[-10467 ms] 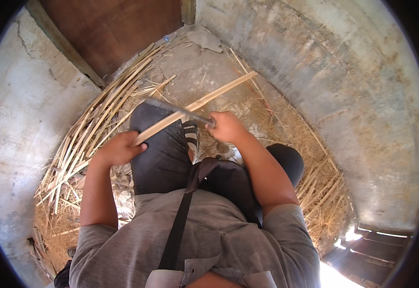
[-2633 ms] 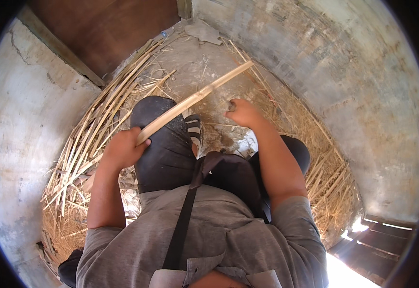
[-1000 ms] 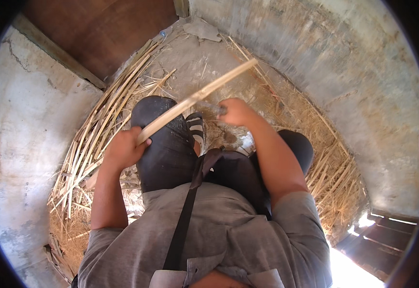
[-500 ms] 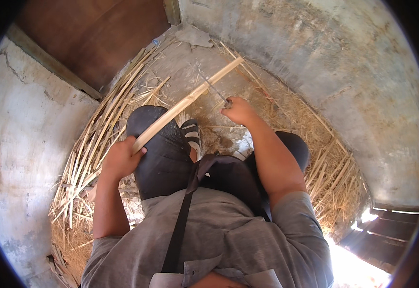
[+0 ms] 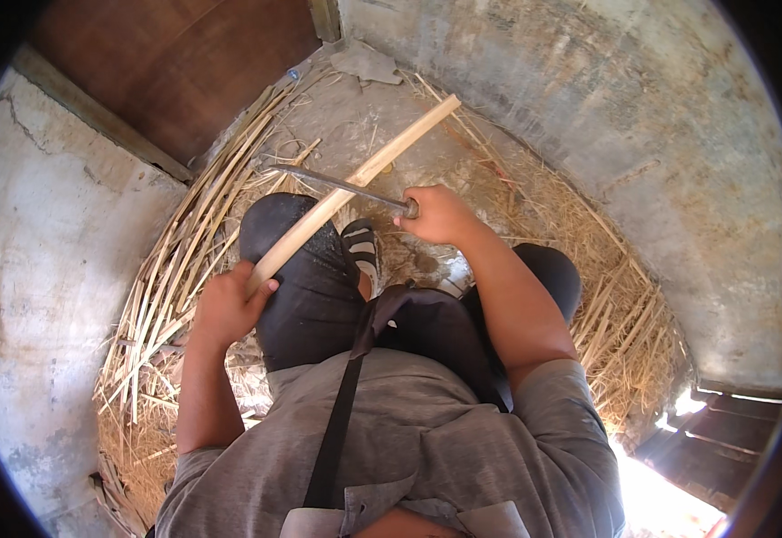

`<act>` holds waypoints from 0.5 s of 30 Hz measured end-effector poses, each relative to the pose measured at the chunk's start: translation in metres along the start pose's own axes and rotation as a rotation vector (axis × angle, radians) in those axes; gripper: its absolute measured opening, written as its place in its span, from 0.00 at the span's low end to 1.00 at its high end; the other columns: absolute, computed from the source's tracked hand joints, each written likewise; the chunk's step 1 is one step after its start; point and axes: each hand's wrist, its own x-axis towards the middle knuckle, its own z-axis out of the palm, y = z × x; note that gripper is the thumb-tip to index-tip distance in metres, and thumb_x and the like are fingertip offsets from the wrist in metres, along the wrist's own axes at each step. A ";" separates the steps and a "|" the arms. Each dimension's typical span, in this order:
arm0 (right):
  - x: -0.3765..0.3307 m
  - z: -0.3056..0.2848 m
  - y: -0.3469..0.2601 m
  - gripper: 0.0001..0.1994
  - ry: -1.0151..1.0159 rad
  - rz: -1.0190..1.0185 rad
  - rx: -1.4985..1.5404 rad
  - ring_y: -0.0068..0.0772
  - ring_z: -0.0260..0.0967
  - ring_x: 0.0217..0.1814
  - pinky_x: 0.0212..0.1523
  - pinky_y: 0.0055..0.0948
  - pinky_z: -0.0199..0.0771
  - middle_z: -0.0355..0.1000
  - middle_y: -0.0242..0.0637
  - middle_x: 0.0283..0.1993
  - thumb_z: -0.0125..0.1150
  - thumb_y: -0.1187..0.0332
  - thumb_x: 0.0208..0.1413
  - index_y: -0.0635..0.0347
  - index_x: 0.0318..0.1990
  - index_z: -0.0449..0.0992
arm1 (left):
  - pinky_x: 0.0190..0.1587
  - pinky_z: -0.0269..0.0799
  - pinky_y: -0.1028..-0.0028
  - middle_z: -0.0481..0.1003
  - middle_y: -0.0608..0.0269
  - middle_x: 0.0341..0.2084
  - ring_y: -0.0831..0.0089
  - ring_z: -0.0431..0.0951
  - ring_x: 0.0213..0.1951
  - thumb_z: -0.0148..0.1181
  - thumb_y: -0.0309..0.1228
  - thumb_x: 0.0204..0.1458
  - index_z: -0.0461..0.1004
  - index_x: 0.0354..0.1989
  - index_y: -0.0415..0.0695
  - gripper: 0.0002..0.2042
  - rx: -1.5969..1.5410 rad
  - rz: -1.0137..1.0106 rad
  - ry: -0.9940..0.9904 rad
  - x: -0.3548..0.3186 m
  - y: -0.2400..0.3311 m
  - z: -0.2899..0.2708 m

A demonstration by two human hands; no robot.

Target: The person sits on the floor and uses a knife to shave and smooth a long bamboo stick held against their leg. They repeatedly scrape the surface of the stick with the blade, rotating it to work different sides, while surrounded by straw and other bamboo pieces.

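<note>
A long, pale strip of split wood or bamboo [image 5: 397, 150] slants from my left hand up toward the far right, passing over my left knee. My left hand [image 5: 231, 305] is closed round its near end, with the thumb on the side. My right hand [image 5: 436, 215] is wrapped round the handle of a long, thin-bladed knife [image 5: 306, 174]. The blade crosses the strip near its middle and points left, its tip out past the strip. Whether the blade's edge bites into the strip cannot be made out.
Many thin split strips [image 5: 173, 260] lie heaped along the left wall. Shavings and straw-like scraps [image 5: 624, 332] cover the floor at the right. Stained walls [image 5: 588, 81] close in on both sides, with a brown door panel [image 5: 176, 72] at the far left.
The knife has come nearer along the strip toward my left hand, and its blade has swung to point more to the left. My left hand still holds the strip almost in place.
</note>
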 end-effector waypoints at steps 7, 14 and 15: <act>0.000 0.003 -0.003 0.21 0.040 -0.039 0.013 0.59 0.78 0.42 0.44 0.48 0.76 0.78 0.52 0.34 0.71 0.52 0.52 0.60 0.42 0.80 | 0.36 0.73 0.48 0.78 0.39 0.24 0.37 0.80 0.33 0.68 0.43 0.56 0.71 0.38 0.39 0.18 0.029 -0.008 0.032 -0.005 0.001 0.004; 0.000 0.007 -0.003 0.21 0.080 -0.092 0.046 0.59 0.78 0.40 0.41 0.48 0.76 0.78 0.52 0.32 0.72 0.52 0.51 0.60 0.41 0.80 | 0.37 0.72 0.48 0.78 0.39 0.26 0.36 0.79 0.34 0.69 0.40 0.56 0.72 0.39 0.38 0.17 -0.003 -0.002 0.041 -0.006 0.003 0.005; -0.001 0.008 -0.003 0.20 0.093 -0.105 0.052 0.58 0.78 0.40 0.42 0.48 0.77 0.78 0.52 0.32 0.72 0.52 0.51 0.60 0.41 0.80 | 0.37 0.72 0.48 0.78 0.39 0.26 0.36 0.79 0.34 0.69 0.40 0.55 0.72 0.39 0.38 0.17 0.001 -0.006 0.035 -0.006 0.004 0.005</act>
